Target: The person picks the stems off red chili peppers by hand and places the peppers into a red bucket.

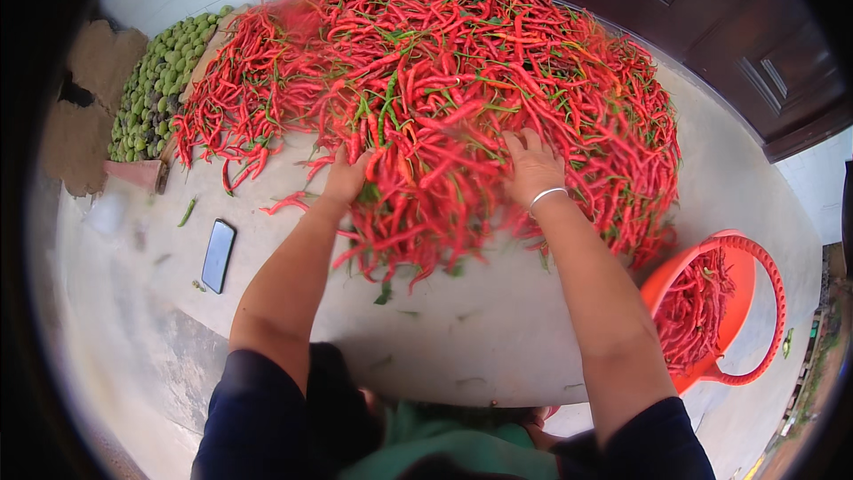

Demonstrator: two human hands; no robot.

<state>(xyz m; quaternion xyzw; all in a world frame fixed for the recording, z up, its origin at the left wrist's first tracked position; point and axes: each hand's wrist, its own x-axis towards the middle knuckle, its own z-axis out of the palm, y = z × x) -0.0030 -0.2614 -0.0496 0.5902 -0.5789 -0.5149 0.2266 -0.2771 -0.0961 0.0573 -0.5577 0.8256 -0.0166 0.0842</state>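
Note:
A large heap of red chili peppers (426,71), mixed with a few green ones and bits of stem, spreads over the pale floor in front of me. At its near side, my left hand (346,178) touches the peppers with thumb and fingers apart, some fingertips hidden among them. To the right, my right hand (533,167) rests on the heap, fingers spread, a white bangle (547,198) on the wrist. Between both hands the peppers are smeared by motion. Neither hand is closed round a pepper that I can make out.
An orange-red basket (743,276) with a looped handle, partly filled with red chilies, stands at right. A phone (219,255) lies on the floor at left. Green roundish fruits (160,84) are piled at the far left, near brown sacking (89,133). A dark door (711,27) stands behind.

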